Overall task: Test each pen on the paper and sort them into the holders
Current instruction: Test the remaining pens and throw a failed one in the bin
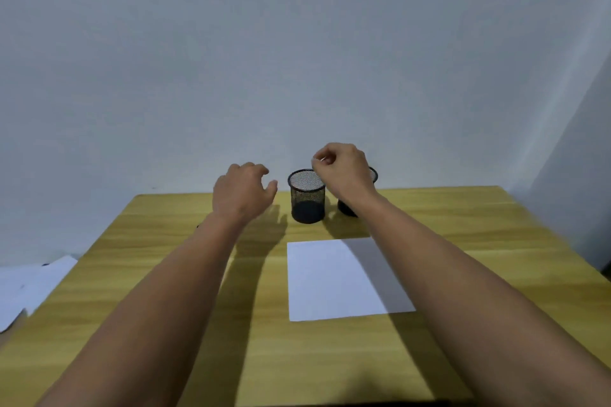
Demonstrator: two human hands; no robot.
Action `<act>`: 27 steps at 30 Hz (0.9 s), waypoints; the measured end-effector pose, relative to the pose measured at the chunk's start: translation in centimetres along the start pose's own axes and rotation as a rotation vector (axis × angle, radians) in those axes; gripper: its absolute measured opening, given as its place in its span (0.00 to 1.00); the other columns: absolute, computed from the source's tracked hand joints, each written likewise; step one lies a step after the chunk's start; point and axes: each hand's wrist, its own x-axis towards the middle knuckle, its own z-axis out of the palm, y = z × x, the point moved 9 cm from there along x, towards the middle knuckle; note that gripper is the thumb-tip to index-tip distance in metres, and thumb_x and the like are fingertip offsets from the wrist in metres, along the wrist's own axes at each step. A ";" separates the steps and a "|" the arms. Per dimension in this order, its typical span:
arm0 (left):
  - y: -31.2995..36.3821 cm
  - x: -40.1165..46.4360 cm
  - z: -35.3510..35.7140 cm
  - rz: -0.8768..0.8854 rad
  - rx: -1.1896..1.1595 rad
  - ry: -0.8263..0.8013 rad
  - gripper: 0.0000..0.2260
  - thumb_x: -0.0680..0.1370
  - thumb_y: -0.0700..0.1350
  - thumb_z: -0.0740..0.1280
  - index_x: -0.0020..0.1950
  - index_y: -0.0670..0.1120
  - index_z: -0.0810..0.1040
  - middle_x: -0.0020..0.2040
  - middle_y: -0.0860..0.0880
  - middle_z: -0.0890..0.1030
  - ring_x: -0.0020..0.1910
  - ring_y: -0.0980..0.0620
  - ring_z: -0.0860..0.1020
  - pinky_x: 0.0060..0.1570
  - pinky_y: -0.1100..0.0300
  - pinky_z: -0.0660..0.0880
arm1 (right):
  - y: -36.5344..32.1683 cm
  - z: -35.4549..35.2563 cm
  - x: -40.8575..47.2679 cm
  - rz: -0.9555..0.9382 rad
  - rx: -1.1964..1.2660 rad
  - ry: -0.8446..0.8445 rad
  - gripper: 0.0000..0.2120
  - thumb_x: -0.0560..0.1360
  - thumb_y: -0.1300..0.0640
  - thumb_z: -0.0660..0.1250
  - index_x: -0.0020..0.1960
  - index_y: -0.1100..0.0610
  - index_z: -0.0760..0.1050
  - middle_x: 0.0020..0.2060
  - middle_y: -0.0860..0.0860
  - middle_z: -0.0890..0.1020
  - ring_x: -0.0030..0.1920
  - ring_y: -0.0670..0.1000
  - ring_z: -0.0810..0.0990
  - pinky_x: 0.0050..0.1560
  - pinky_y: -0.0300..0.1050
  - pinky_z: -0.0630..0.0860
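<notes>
Wooden table (463, 225), two mesh holders (307, 196), paper (330, 281), raised hands (241, 192)

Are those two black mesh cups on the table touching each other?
Apart. The head view shows a strip of table between the left mesh holder and the right mesh holder, though the right hand hides most of the latter.

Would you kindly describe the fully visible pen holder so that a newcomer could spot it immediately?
On the wooden table, look beyond the white paper toward the wall. The black mesh holder stands there in the open; its twin to the right is mostly hidden by the right hand.
</notes>
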 end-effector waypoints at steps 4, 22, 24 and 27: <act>-6.7 -2.6 0.0 -0.105 0.038 -0.079 0.17 0.80 0.54 0.65 0.68 0.52 0.79 0.63 0.51 0.81 0.66 0.46 0.75 0.55 0.49 0.76 | -1.1 8.0 -3.2 0.001 -0.043 -0.248 0.04 0.75 0.55 0.72 0.42 0.50 0.85 0.39 0.44 0.83 0.45 0.49 0.83 0.49 0.44 0.79; -16.1 -7.3 4.7 -0.065 -0.024 0.016 0.09 0.80 0.50 0.67 0.56 0.52 0.85 0.55 0.53 0.84 0.52 0.46 0.79 0.44 0.50 0.77 | -2.0 23.3 -7.8 0.083 -0.371 -0.550 0.15 0.75 0.49 0.74 0.54 0.57 0.77 0.53 0.54 0.83 0.51 0.60 0.81 0.46 0.49 0.76; -16.0 -7.2 4.7 -0.060 -0.031 0.010 0.09 0.80 0.50 0.67 0.56 0.52 0.85 0.57 0.53 0.84 0.53 0.47 0.79 0.45 0.50 0.77 | -1.7 22.3 -7.5 0.089 -0.396 -0.508 0.14 0.76 0.48 0.73 0.51 0.56 0.74 0.51 0.55 0.81 0.49 0.60 0.78 0.45 0.48 0.72; -15.6 -7.1 4.1 -0.066 -0.027 0.019 0.12 0.80 0.51 0.67 0.60 0.50 0.84 0.61 0.52 0.83 0.58 0.45 0.79 0.49 0.48 0.77 | -0.7 20.2 -6.8 0.161 -0.301 -0.454 0.15 0.75 0.45 0.72 0.49 0.57 0.79 0.48 0.54 0.83 0.50 0.61 0.82 0.44 0.46 0.73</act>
